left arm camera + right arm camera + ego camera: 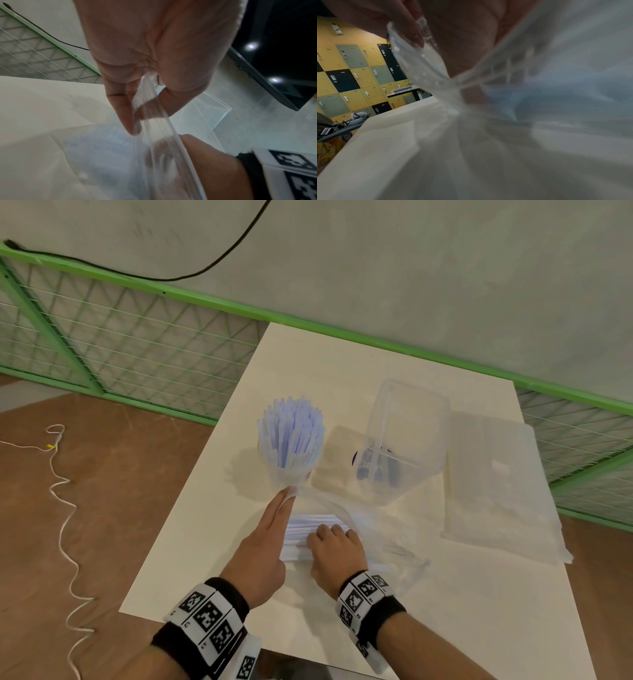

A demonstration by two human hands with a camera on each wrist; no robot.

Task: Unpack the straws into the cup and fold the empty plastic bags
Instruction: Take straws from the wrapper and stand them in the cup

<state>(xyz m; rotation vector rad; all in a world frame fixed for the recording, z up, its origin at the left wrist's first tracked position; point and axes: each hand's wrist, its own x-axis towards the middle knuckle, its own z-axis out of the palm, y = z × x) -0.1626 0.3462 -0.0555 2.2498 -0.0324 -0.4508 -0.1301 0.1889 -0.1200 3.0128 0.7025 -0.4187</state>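
Pinching the rim of a clear plastic bag [346, 517] between thumb and straight fingers, the left hand [265, 546] lifts that edge just beside the base of the cup [291, 470]. The right hand [337, 554] reaches into the bag's mouth with its fingers curled over a bundle of white straws [308, 529] lying inside; whether they truly grip the bundle I cannot tell. The bag lies on the white counter [212, 542], near its front edge. The cup stands behind the hands, packed with upright pale blue straws [294, 433]. To its right sits a clear container [406, 436], and farther right a flat stack of clear bags [496, 484].
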